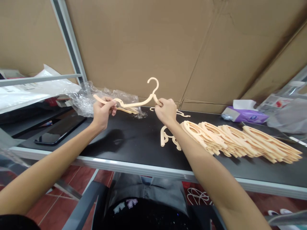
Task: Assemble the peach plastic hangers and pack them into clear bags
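Note:
A cream plastic clothes hanger is held up above the black tabletop, its hook pointing upward. My left hand is closed on one end of it, with a curved piece sticking out past the fingers. Near the base of the hook, my right hand grips the other arm of the hanger, hiding part of it. Beneath my right wrist lie loose cream hanger parts. Behind that hand, another thin hanger piece rests on the table.
Overlapping stacks of cream hangers cover the right side of the table. A purple tissue pack sits behind them. To the left are a clear plastic bag and a dark phone-like slab. Cardboard stands behind.

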Action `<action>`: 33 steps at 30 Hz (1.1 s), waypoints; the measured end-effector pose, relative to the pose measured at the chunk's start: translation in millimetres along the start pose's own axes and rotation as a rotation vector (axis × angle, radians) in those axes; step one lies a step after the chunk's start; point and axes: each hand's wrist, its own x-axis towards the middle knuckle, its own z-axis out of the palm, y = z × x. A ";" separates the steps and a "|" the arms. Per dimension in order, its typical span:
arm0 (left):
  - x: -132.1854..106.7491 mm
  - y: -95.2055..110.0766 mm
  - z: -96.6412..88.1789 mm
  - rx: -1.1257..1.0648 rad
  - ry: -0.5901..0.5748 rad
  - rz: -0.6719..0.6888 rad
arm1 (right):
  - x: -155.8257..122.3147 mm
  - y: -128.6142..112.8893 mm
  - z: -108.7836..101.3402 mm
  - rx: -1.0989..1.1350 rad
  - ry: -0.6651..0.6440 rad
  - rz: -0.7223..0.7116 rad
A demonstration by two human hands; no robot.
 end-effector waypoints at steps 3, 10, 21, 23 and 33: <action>-4.0 0.4 -0.7 0.028 -0.151 -0.063 | 2.3 2.8 -3.6 0.012 0.027 0.091; -22.3 -7.4 4.3 0.535 -0.719 -0.004 | 5.7 5.8 -7.0 0.052 0.048 0.178; -11.7 -15.3 -1.2 1.071 -0.417 0.469 | 5.1 3.4 -5.0 0.081 0.060 0.143; -6.6 -18.8 2.4 1.080 -0.467 0.425 | 5.3 2.7 -5.0 0.084 0.062 0.143; 40.1 21.0 -28.6 1.178 -0.299 0.676 | 12.9 2.0 -8.3 0.277 0.288 0.191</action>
